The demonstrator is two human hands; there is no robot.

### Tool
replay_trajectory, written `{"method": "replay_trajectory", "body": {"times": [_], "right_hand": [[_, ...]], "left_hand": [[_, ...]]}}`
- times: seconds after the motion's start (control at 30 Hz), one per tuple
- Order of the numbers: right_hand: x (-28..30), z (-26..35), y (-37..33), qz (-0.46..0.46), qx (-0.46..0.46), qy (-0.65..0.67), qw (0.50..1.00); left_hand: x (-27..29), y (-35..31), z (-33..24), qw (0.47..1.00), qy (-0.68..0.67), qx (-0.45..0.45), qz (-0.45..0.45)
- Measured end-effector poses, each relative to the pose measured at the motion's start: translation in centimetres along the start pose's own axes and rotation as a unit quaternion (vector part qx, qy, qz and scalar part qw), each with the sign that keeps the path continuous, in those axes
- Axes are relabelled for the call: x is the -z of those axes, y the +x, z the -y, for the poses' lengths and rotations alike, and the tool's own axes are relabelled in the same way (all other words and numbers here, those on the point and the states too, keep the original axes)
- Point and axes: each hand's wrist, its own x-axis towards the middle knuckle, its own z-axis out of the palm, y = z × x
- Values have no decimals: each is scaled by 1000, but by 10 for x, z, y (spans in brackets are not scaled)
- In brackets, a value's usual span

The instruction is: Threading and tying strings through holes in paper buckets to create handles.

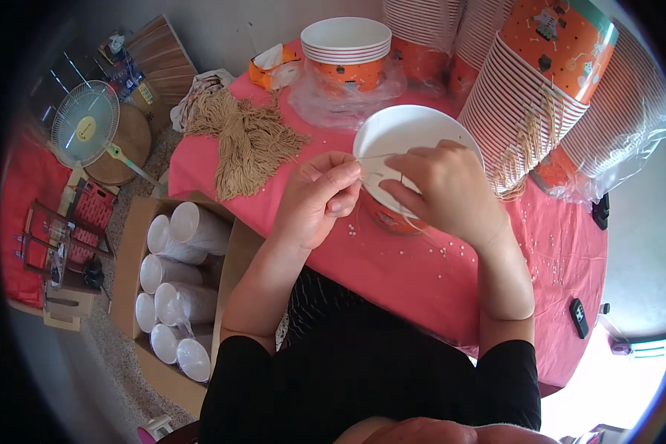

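Note:
My left hand (pixel 320 196) pinches one end of a thin tan string (pixel 374 157) between thumb and finger. A short stretch of it runs taut to my right hand (pixel 455 192), whose bent fingers grip it; the exact hold is partly hidden. Loose string ends dangle below both hands. Just beneath them stands a paper bucket (pixel 396 124), white inside and orange outside, partly covered by my right hand. Left of my hands, a thick bundle of tan strings (pixel 251 144) lies on the table.
The table has a pink cover (pixel 392 281) scattered with small white bits. A tall leaning bucket stack (pixel 522 81) with tan strings (pixel 536 137) stands at right. Bucket rims (pixel 345 35) rise behind. A carton (pixel 233 255) of white cups stands left on the floor, near a fan (pixel 86 124).

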Motion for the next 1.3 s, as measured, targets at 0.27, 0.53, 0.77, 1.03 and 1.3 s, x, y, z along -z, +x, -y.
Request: {"method": "replay_trajectory", "body": {"times": [0.27, 0.53, 0.77, 1.03, 1.3], "right_hand": [[-8, -33, 0, -45, -87, 109, 989], [10, -28, 3, 78, -113, 275, 952], [10, -4, 5, 31, -78, 320, 944], [-2, -3, 7, -10, -57, 253, 966], [11, -17, 7, -46, -30, 263, 963]], "left_hand": [[0, 2, 1, 1000, 8, 13, 21], [1, 3, 2, 1000, -7, 8, 12], [2, 3, 3, 1000, -16, 17, 17], [0, 4, 2, 1000, -10, 18, 10], [-8, 1, -9, 986, 161, -40, -22]]}}
